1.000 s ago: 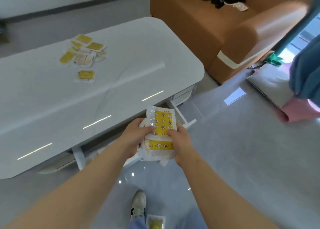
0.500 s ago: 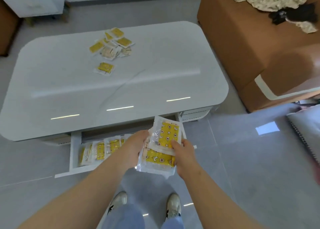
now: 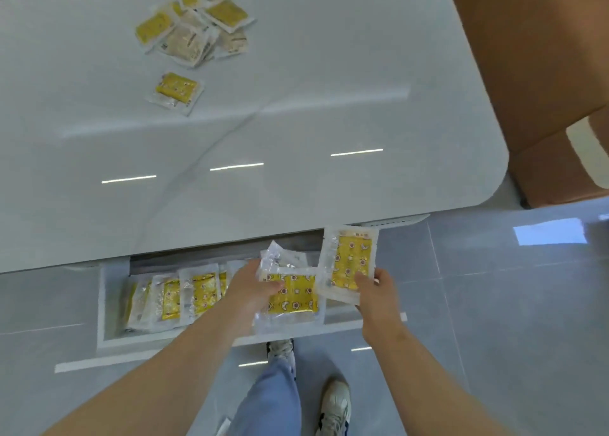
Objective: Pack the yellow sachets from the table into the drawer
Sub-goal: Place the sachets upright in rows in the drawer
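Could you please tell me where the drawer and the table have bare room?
Drawer: crowded at left with standing sachets; right end, beneath left hand and right hand, looks bare. Table: bare from the lone sachet to its near edge.

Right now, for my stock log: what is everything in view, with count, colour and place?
table: one, white, upper picture
drawer: one, white, open under the table's near edge
drawer sachets: several, yellow, row at the drawer's left
piled sachets: about seven, yellow and pale, table's far left
lone sachet: one, yellow, on the table beside the pile
left-hand sachet: at least one, yellow, above the drawer
right-hand sachet: one, yellow, above the drawer's right end
sofa: one, brown, right of the table
floor: grey tiles, around the table
trouser leg: one, blue, bottom centre
shoes: two, white, on the floor
left hand: one, gripping the left-hand sachet
right hand: one, pinching the right-hand sachet
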The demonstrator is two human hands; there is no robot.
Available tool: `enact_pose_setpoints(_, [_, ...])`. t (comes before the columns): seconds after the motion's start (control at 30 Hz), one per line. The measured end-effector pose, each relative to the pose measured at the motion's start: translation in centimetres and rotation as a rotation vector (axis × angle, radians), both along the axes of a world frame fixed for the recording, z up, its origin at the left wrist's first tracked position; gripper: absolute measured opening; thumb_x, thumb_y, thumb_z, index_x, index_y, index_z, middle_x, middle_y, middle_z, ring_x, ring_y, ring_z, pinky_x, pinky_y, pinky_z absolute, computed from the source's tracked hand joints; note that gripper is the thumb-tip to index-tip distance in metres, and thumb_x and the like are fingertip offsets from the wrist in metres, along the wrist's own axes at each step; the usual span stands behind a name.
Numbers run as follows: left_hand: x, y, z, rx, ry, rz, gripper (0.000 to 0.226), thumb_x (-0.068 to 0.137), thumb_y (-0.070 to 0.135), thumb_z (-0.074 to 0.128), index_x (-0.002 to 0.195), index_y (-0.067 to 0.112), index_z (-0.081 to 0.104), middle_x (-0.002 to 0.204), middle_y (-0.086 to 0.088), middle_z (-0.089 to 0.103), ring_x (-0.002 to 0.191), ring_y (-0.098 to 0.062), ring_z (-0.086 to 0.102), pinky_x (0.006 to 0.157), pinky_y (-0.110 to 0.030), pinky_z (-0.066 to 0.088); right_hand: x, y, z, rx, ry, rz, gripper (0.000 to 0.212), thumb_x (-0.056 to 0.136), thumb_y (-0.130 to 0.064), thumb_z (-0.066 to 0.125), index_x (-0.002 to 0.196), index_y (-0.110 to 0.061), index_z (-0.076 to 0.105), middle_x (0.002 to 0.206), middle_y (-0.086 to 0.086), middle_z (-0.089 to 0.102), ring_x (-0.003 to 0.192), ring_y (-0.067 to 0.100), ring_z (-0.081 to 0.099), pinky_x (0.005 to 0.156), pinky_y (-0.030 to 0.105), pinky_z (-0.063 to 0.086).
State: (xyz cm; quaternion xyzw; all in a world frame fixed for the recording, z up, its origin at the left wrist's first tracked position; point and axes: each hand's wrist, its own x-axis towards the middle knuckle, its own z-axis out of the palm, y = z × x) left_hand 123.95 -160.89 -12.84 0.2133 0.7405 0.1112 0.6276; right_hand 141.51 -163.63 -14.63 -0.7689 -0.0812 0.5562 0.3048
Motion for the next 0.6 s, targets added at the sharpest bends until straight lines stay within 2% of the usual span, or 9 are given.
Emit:
enact_pose_setpoints(0.07, [-1.0, 1.0, -2.7, -0.013, 0.073, 0.057, 0.063, 0.087, 0.005, 0.063, 0.142, 0.02, 0.035, 0.144, -0.007, 0.042, 0.121, -0.029, 0.049, 0.088, -0.037, 0.043, 0.2, 1.0, -3.5, -0.061, -0.067, 0.109, 0.006, 0.092, -0.011, 0.049, 0.097, -0.014, 0.052, 0.091, 0.006, 0.06, 0.085, 0.023, 0.057, 0.077, 0.036, 0.047])
enact_pose_setpoints(0.17, [-2.4, 1.7, -6.9, -0.048, 0.124, 0.091, 0.069, 0.089, 0.006, 0.06, 0.147, 0.021, 0.027, 0.152, -0.005, 0.029, 0.133, -0.031, 0.038, 0.1, -0.043, 0.037, 0.3, 1.6, -8.3, -0.152, -0.176, 0.272, 0.009, 0.092, -0.008, 0.047, 0.098, -0.015, 0.049, 0.092, 0.007, 0.058, 0.082, 0.021, 0.055, 0.072, 0.033, 0.043])
enact_pose_setpoints(0.27, [-3.6, 1.6, -10.5, -0.068, 0.136, 0.039, 0.068, 0.088, 0.01, 0.062, 0.146, 0.024, 0.028, 0.153, -0.003, 0.028, 0.137, -0.029, 0.033, 0.106, -0.043, 0.033, 0.2, 1.7, -12.0, -0.211, -0.213, 0.385, 0.012, 0.092, -0.009, 0.047, 0.102, -0.014, 0.051, 0.094, 0.007, 0.06, 0.082, 0.021, 0.055, 0.072, 0.032, 0.043])
enact_pose_setpoints(0.4, [-4.5, 1.1, -13.3, -0.045, 0.093, 0.004, 0.063, 0.088, 0.01, 0.063, 0.142, 0.026, 0.036, 0.151, 0.001, 0.032, 0.137, -0.023, 0.033, 0.104, -0.039, 0.032, 0.0, 1.5, -14.6, -0.343, -0.315, 0.628, 0.023, 0.092, -0.008, 0.044, 0.114, -0.012, 0.05, 0.094, 0.003, 0.058, 0.077, 0.018, 0.054, 0.068, 0.03, 0.043])
enact_pose_setpoints(0.43, [-4.6, 0.9, -13.8, -0.035, 0.084, -0.001, 0.061, 0.088, 0.009, 0.063, 0.141, 0.026, 0.038, 0.15, 0.003, 0.033, 0.137, -0.022, 0.033, 0.1, -0.035, 0.033, 0.0, 1.5, -14.7, -0.382, -0.375, 0.695, 0.025, 0.093, -0.008, 0.044, 0.117, -0.012, 0.049, 0.099, 0.005, 0.059, 0.08, 0.018, 0.056, 0.071, 0.031, 0.046])
enact_pose_setpoints(0.5, [-4.9, 0.8, -14.5, -0.009, 0.068, -0.011, 0.058, 0.088, 0.009, 0.062, 0.138, 0.027, 0.041, 0.148, 0.005, 0.037, 0.136, -0.02, 0.035, 0.094, -0.032, 0.032, -0.2, 1.5, -14.3, -0.427, -0.587, 0.888, 0.037, 0.092, -0.013, 0.047, 0.128, -0.015, 0.04, 0.121, 0.006, 0.056, 0.104, 0.023, 0.056, 0.091, 0.038, 0.047])
enact_pose_setpoints(0.57, [-5.0, 0.9, -14.6, 0.021, 0.043, -0.022, 0.055, 0.087, 0.01, 0.063, 0.136, 0.027, 0.044, 0.146, 0.006, 0.041, 0.135, -0.019, 0.036, 0.095, -0.031, 0.032, -1.1, 1.7, -13.6, -0.283, -0.731, 0.991, 0.056, 0.09, -0.022, 0.053, 0.14, -0.021, 0.029, 0.139, 0.002, 0.041, 0.126, 0.024, 0.042, 0.106, 0.041, 0.037])
enact_pose_setpoints(0.6, [-5.1, 0.9, -14.5, 0.03, 0.028, -0.019, 0.054, 0.087, 0.01, 0.064, 0.135, 0.027, 0.046, 0.143, 0.006, 0.043, 0.134, -0.018, 0.038, 0.097, -0.032, 0.034, -1.9, 1.8, -13.3, -0.155, -0.678, 0.975, 0.06, 0.089, -0.026, 0.056, 0.142, -0.024, 0.028, 0.141, -0.002, 0.038, 0.13, 0.022, 0.038, 0.108, 0.042, 0.034])
